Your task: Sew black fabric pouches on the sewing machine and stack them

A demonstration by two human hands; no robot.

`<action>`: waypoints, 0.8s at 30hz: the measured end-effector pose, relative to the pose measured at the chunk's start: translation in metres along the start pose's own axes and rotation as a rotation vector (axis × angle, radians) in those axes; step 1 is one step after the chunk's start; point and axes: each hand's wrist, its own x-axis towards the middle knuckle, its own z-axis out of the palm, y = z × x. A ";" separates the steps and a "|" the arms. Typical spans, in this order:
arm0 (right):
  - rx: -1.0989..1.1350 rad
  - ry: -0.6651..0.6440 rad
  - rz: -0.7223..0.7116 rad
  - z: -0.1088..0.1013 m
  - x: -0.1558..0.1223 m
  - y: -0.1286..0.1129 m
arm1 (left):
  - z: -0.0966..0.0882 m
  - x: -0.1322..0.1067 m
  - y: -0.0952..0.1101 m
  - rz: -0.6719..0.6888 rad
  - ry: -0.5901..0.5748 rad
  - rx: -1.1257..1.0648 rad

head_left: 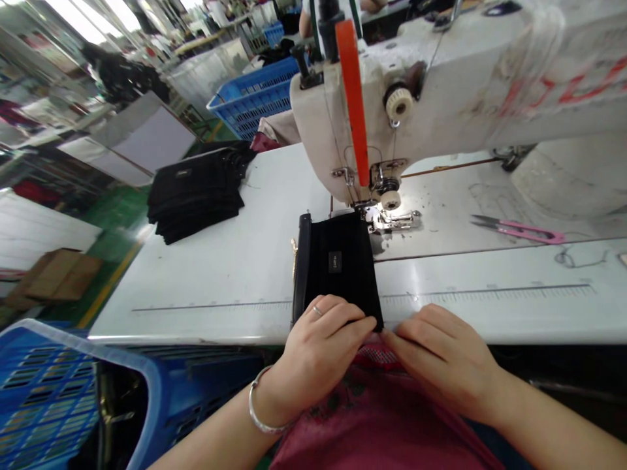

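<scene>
A black fabric pouch piece (337, 287) lies on the sewing machine table, its far edge by the presser foot (365, 212). It bears a small dark label, and a gold zipper pull (294, 251) shows along its left side. My left hand (326, 346), with a ring and a bracelet, is closed on the near edge of the pouch piece. The fingers of my right hand (435, 359) are pinched at its near right corner, close to the left fingertips. Exactly what the right fingertips grip is partly hidden. The sewing machine (416, 98) stands just beyond.
Black pieces are stacked (196, 186) at the table's left. Pink-handled thread snips (519, 230) lie right of the needle, near loose thread. A blue basket (151, 385) holding dark items sits below the front left edge; another blue basket (257, 94) stands behind the table.
</scene>
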 end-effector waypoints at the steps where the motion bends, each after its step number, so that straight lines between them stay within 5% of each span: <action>1: 0.003 0.004 -0.010 -0.001 -0.001 0.000 | 0.001 0.000 0.000 -0.011 0.002 -0.021; 24: 0.057 0.031 0.026 -0.001 0.000 0.002 | 0.012 -0.011 0.003 -0.007 -0.006 0.006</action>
